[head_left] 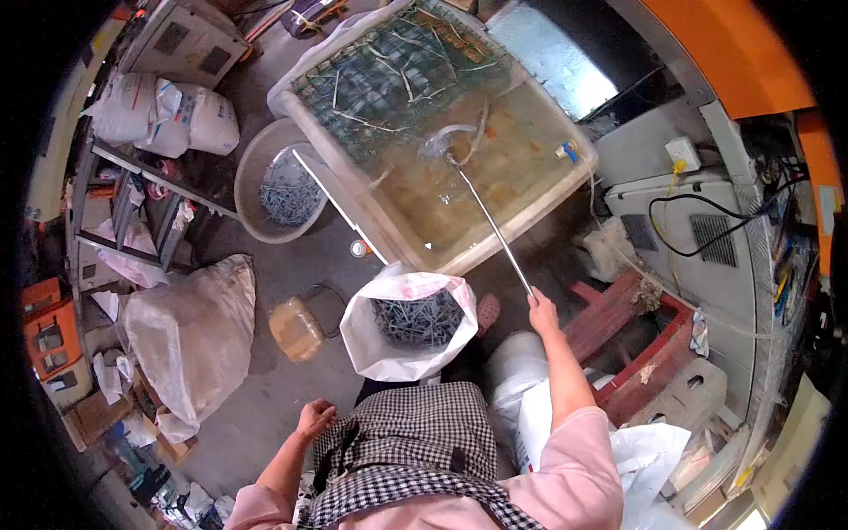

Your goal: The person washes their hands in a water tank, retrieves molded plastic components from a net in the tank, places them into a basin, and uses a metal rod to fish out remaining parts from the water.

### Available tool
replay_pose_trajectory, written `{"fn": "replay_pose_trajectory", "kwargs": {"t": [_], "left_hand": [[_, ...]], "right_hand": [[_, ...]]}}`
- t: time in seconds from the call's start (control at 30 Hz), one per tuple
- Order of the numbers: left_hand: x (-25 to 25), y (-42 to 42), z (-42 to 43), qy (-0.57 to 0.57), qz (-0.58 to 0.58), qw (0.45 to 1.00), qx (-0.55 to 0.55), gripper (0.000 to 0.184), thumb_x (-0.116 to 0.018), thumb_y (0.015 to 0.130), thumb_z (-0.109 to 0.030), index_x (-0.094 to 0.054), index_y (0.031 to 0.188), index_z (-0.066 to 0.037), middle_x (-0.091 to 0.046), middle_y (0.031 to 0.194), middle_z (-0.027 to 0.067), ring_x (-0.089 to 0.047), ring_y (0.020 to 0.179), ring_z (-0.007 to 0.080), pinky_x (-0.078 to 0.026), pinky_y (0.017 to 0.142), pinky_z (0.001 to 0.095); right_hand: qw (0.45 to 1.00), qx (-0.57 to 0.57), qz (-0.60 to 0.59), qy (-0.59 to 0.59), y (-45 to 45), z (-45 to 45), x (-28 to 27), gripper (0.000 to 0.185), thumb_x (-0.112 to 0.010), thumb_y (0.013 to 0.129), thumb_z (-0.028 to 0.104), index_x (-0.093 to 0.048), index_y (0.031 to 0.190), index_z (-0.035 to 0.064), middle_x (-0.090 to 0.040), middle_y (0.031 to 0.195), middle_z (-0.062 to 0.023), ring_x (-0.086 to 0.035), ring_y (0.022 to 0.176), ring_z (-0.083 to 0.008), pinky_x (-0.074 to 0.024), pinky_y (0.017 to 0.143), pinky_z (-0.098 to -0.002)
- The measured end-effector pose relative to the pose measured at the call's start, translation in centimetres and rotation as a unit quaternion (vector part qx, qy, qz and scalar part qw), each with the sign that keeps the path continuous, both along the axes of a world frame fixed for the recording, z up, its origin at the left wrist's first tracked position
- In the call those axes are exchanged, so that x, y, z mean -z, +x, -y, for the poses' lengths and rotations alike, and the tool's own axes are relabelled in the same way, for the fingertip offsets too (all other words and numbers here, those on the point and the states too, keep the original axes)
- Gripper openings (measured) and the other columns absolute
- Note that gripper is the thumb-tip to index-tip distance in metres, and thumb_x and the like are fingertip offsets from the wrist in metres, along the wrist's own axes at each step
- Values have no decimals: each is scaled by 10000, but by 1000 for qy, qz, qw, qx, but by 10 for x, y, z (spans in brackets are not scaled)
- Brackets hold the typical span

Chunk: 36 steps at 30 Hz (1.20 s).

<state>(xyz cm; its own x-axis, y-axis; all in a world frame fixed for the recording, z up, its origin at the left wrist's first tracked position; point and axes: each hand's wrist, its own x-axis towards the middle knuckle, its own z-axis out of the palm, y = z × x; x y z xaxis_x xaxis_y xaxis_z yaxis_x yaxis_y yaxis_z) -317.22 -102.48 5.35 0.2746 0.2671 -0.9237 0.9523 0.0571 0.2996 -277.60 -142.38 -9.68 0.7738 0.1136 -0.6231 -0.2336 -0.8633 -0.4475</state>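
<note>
Right hand is wrapped round a slender metal pole, left hand held half-curled beside checked cloth apron.

So the floor here is grey, kinda scuffed, and pretty busy. There's a round basin with thin grey pieces in it, a bulky cloudy sack, and a small tan-topped thing between that sack and the open white bag. Over on the right, a red frame seems to sit on it too, though that side's cluttered.
</note>
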Motion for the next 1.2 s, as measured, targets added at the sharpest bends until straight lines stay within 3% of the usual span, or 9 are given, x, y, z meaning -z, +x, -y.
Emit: {"fn": "replay_pose_trajectory", "kwargs": {"t": [0.13,0.3,0.4,0.47,0.53,0.7,0.83,1.07,1.2], "left_hand": [[-5,8,1,15,-18,1000,14,150,-557,821,-114,-565,866,29,-604,733,82,-581,599,137,-477,534,258],[-14,-5,-4,20,-39,999,17,148,-549,829,-123,-567,845,23,-601,705,79,-582,589,136,-477,526,258],[-7,-16,-8,25,-26,999,23,161,-547,829,-143,-571,827,16,-597,669,68,-578,576,131,-471,518,256],[-7,-18,-10,25,-17,1000,1,168,-547,827,-153,-573,818,12,-594,649,62,-574,569,128,-466,515,255],[-6,-20,-14,29,-43,998,38,179,-548,823,-162,-572,813,15,-588,633,55,-568,566,122,-460,511,258],[3,-15,-17,23,-13,998,59,180,-547,825,-150,-574,807,28,-603,670,69,-570,573,125,-463,517,266],[3,-8,-13,15,-11,1000,1,181,-553,821,-144,-576,806,35,-617,696,84,-590,597,134,-473,535,265],[-6,3,-11,7,-11,998,61,191,-549,831,-147,-565,838,43,-615,709,99,-596,601,145,-479,557,264],[-14,12,-4,9,-10,1000,-6,190,-545,835,-151,-562,852,38,-614,730,96,-588,598,137,-477,538,261]], "right_hand": [[998,18,31,48,27,-53,44,331,-457,854,275,-497,1158,150,-559,998,-212,-517,937,-397,-428,781,-436],[993,26,73,92,31,-73,59,327,-458,856,263,-504,1150,126,-551,1027,-204,-510,959,-390,-423,793,-435],[998,27,47,37,4,-42,27,337,-442,866,276,-485,1173,143,-567,981,-210,-519,925,-403,-424,778,-442],[999,12,39,-26,-17,-12,15,340,-430,869,304,-464,1198,222,-575,919,-232,-532,864,-423,-424,735,-478],[996,4,4,-91,-29,1,-26,341,-435,868,290,-469,1200,218,-567,942,-233,-522,893,-422,-423,762,-450],[991,-22,-9,-130,-59,26,-68,350,-421,871,309,-453,1215,251,-574,885,-249,-536,832,-435,-427,727,-478],[991,-40,-4,-131,-74,30,-72,358,-415,871,324,-437,1225,278,-579,843,-250,-550,786,-430,-427,702,-494],[990,-51,5,-135,-78,23,-69,372,-406,877,313,-404,1248,288,-585,801,-245,-556,751,-427,-427,688,-496],[989,-73,28,-124,-75,18,-79,373,-399,880,312,-398,1252,284,-586,781,-240,-557,751,-422,-424,677,-498]]}}
